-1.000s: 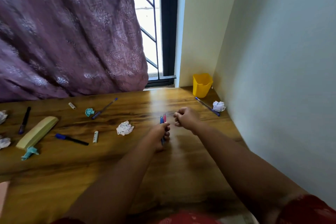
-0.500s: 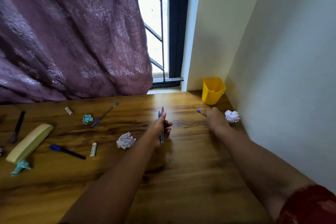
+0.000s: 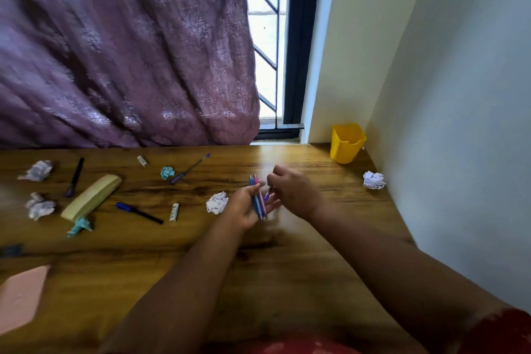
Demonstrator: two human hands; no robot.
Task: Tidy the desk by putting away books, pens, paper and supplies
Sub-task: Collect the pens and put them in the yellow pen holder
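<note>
Two pens (image 3: 257,198), one blue and one pink, lie side by side in the left hand (image 3: 244,207), whose fingers (image 3: 255,187) curl loosely round the barrels, tips pointing away from the person. The right hand (image 3: 293,191) is right against them with its fingers (image 3: 277,178) bent; a short violet-blue tip (image 3: 267,196) shows beneath it, apparently a third pen pinched there, though blur leaves the grip uncertain.

Progress, judged: early. The yellow cup (image 3: 347,142) at the far right corner of the desk (image 3: 287,267) shows nothing inside from this angle; it looks like the pen holder, so the gathered pens probably go there next. Nearly everything else lies loose.

Count on the desk:
- Loose pens, three: a black one (image 3: 75,176) far left, a blue-capped one (image 3: 138,212) left of centre, a slim blue one (image 3: 190,168) toward the curtain.
- White paper balls, four: one (image 3: 217,202) just beside the left hand, one (image 3: 373,180) near the wall, two at the far left (image 3: 37,171) (image 3: 39,206).
- Teal scraps, two: (image 3: 167,173) and (image 3: 79,226).
- Small white sticks, two: (image 3: 142,160) and (image 3: 174,212).
- Cream case (image 3: 92,196), one.
- Pink sheet (image 3: 20,296), one, at the near left edge.
- One dark blurred item at the left edge, not identifiable.
</note>
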